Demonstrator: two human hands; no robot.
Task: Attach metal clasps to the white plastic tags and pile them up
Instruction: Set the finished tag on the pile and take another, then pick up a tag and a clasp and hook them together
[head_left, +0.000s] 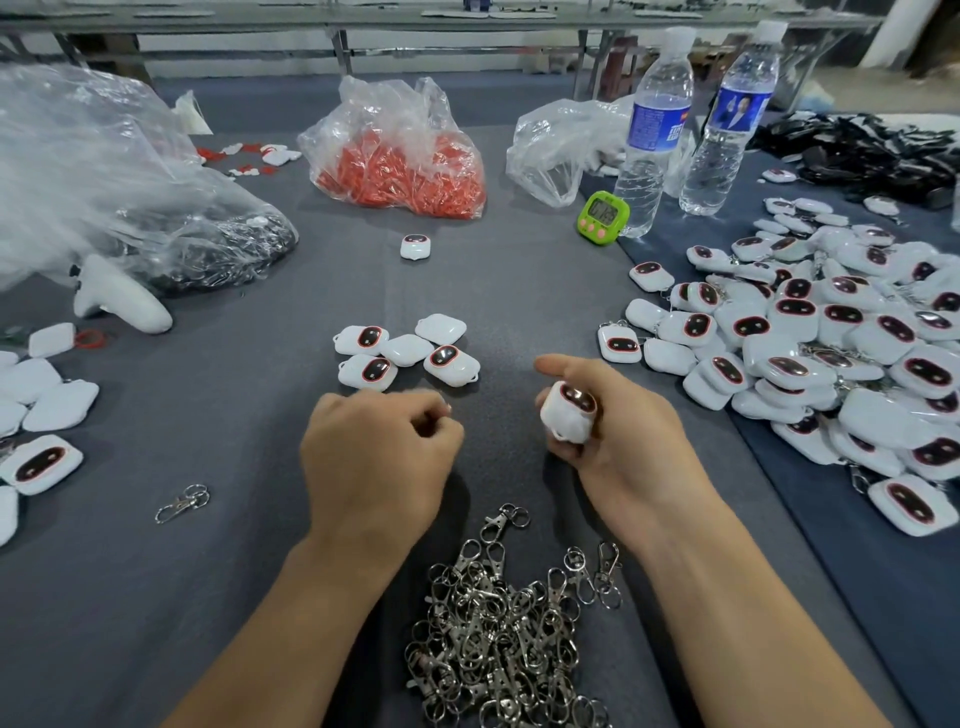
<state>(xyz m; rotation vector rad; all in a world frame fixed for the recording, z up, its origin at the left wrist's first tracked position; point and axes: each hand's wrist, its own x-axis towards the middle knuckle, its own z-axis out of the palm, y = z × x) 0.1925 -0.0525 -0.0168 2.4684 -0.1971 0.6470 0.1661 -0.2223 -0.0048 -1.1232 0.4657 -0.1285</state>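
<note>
The job looked well under way but far from finished. A big pile of tags covered the right side of the bench, and metal rings showed among them in several places, so I judged those to be fitted and stacked. Five loose tags lay in a small cluster at the middle of the bench, just beyond the hands, with no clasp visible on them; these looked to be waiting their turn. More tags lay at the left edge, and whether they carried clasps could not be told. A thick heap of clasps sat near the person, between the forearms, so plenty of hardware was left, and a single clasp lay apart to the left.

The right hand held one white tag above the bench, its fingers curled round the body with the thumb stretched out to the left. The tag was a small rounded white shell with a dark oval window rimmed in red on its face, and a little loop at its lower end where a clasp would presumably go. No clasp was visible on it. The left hand hovered just left of it, fingers curled in toward the thumb; motion blur hid whether they pinched a clasp, so I could not tell
</note>
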